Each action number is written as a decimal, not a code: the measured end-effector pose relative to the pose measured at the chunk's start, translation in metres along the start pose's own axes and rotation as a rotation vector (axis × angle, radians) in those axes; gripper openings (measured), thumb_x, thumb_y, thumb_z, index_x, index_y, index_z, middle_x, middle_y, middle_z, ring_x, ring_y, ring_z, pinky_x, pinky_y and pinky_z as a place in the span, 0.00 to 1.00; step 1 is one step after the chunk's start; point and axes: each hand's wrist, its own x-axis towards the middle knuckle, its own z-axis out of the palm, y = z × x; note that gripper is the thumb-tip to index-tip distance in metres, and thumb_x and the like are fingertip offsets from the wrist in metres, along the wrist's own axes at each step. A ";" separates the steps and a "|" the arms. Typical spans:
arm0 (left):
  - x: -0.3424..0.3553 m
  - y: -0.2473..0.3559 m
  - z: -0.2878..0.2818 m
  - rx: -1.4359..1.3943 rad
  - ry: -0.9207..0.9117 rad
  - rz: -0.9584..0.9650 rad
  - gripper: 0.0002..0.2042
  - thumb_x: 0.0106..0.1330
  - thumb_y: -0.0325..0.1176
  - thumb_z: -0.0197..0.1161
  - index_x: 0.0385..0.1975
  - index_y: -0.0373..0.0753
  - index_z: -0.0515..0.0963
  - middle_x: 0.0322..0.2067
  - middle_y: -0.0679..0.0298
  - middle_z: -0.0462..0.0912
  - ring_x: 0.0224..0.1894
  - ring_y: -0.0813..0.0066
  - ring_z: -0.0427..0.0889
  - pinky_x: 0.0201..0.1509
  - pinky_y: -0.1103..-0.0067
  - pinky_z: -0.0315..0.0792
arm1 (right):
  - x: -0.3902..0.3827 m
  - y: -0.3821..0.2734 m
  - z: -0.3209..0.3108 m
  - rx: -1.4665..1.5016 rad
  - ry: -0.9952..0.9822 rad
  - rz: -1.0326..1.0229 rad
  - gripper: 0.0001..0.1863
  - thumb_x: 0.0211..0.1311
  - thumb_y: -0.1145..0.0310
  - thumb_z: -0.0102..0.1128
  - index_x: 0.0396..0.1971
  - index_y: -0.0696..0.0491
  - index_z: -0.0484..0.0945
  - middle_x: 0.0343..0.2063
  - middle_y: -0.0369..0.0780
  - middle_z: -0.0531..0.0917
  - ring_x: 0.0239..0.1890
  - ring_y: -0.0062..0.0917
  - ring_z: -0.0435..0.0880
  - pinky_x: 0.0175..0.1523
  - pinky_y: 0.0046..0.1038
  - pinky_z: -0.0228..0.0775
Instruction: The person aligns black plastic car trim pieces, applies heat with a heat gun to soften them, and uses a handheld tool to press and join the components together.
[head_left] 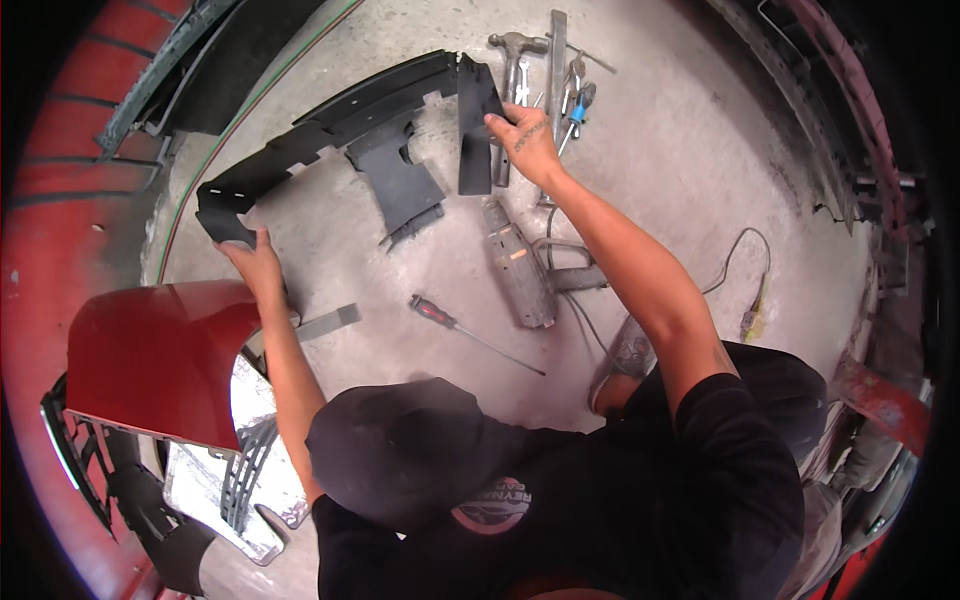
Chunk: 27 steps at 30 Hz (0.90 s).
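Observation:
A long, curved black plastic car trim panel (330, 125) spans between my two hands above the concrete floor. My left hand (255, 265) grips its near left end, with the thumb up against the inner side. My right hand (525, 140) pinches the edge of the bent-down flange at its far right end. From the panel's middle hangs a broad, notched black section (395, 180). Beside my left forearm lies a glossy dark red body panel (160, 355). Just beyond my right hand are a hammer (515, 42) and other hand tools.
A heat gun (520, 265) with a cord and a red-and-black screwdriver (435, 312) lie on the floor. Farther off are a flat metal bar (558, 60) and a blue-handled tool (580, 105). A thin hose (235, 120) runs along the left. A silvery sheet (200, 490) lies near left.

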 end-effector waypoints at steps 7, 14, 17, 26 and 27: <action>-0.046 0.157 -0.056 -0.241 -0.608 0.047 0.29 0.69 0.33 0.63 0.69 0.33 0.64 0.64 0.46 0.73 0.65 0.54 0.74 0.68 0.65 0.66 | -0.019 -0.016 -0.008 -0.040 0.086 -0.126 0.16 0.64 0.64 0.62 0.45 0.59 0.84 0.29 0.53 0.85 0.32 0.42 0.86 0.41 0.35 0.75; -0.047 0.257 -0.030 0.043 -1.109 0.504 0.31 0.69 0.40 0.64 0.69 0.33 0.66 0.60 0.42 0.77 0.61 0.49 0.78 0.65 0.65 0.71 | -0.025 -0.019 0.015 0.001 0.162 -0.146 0.20 0.64 0.67 0.61 0.50 0.67 0.80 0.41 0.60 0.84 0.47 0.52 0.84 0.52 0.38 0.77; -0.060 0.251 0.013 0.141 -0.972 0.526 0.35 0.66 0.46 0.66 0.69 0.33 0.65 0.60 0.39 0.76 0.62 0.43 0.76 0.66 0.64 0.70 | -0.022 -0.012 0.017 0.094 0.157 -0.094 0.21 0.64 0.66 0.61 0.49 0.67 0.80 0.41 0.60 0.84 0.47 0.52 0.85 0.52 0.38 0.77; -0.103 0.233 0.150 -0.133 -0.967 0.030 0.28 0.62 0.35 0.65 0.62 0.29 0.70 0.46 0.40 0.84 0.45 0.48 0.86 0.53 0.65 0.78 | -0.002 -0.022 -0.020 0.240 -0.273 0.006 0.22 0.64 0.68 0.61 0.56 0.62 0.80 0.33 0.47 0.89 0.34 0.29 0.88 0.41 0.32 0.81; -0.102 0.226 0.152 -0.266 -0.962 -0.140 0.26 0.62 0.32 0.64 0.60 0.28 0.72 0.45 0.42 0.85 0.41 0.54 0.88 0.48 0.67 0.80 | -0.003 -0.017 -0.026 0.234 -0.273 0.003 0.22 0.64 0.68 0.61 0.56 0.62 0.80 0.33 0.47 0.89 0.34 0.29 0.88 0.41 0.32 0.81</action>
